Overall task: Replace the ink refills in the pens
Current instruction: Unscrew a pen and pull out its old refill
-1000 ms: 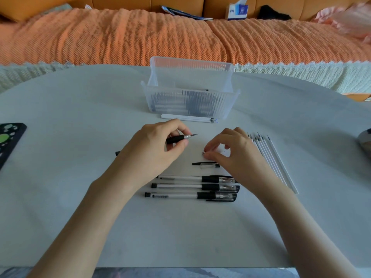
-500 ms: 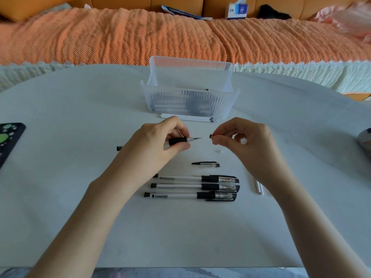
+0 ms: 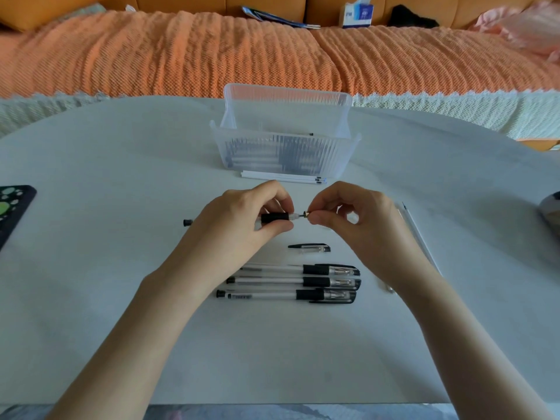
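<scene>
My left hand grips a pen by its black grip, held level with the refill tip pointing right; the pen's black end cap sticks out left of my hand. My right hand pinches a small metal pen tip right at the refill's point. A loose clear pen cap lies on the table below. Three capped pens lie side by side nearer to me. White refills lie in front of a clear plastic bin.
More white refills lie on the white table right of my right hand, partly hidden by my arm. A dark object with green spots is at the left edge. An orange-covered sofa runs behind the table.
My right hand rose from the table with the small metal tip and moved left up to the refill's point. My left hand kept holding the pen, shifting it slightly.
</scene>
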Demonstrator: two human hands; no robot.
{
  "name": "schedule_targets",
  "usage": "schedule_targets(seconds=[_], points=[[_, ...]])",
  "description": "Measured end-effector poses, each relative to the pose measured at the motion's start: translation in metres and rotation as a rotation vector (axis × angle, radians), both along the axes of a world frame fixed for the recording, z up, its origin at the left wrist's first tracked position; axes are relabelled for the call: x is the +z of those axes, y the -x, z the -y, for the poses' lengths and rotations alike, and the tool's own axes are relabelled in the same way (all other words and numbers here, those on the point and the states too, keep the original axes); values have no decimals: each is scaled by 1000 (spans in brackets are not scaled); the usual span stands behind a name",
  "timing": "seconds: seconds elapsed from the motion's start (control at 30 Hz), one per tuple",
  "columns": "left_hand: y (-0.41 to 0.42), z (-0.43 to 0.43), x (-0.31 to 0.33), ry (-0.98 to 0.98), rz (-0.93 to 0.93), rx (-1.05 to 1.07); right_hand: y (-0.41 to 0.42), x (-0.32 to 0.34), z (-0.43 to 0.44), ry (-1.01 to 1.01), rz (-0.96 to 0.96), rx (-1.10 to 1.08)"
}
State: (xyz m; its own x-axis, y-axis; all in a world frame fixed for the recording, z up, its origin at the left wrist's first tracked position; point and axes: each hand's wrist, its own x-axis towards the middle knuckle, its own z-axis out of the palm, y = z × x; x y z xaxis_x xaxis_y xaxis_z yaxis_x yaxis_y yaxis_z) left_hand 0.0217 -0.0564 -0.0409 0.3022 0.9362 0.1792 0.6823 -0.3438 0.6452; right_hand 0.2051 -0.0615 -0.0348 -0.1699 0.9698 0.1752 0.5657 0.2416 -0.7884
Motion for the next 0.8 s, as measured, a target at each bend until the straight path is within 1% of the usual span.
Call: schedule_targets(seconds=[0.33, 0.6, 0.73, 0.8], points=[[-4, 5, 4, -49, -50, 36, 3, -3, 1, -6, 4, 32], [-3, 4, 4, -34, -27, 12, 1, -6, 0, 9, 20, 92], [-3, 4, 4, -12, 13, -6, 3, -6, 0, -5, 1, 53], [-4, 4, 4, 4, 43, -23, 3, -7, 0, 4, 38, 57]])
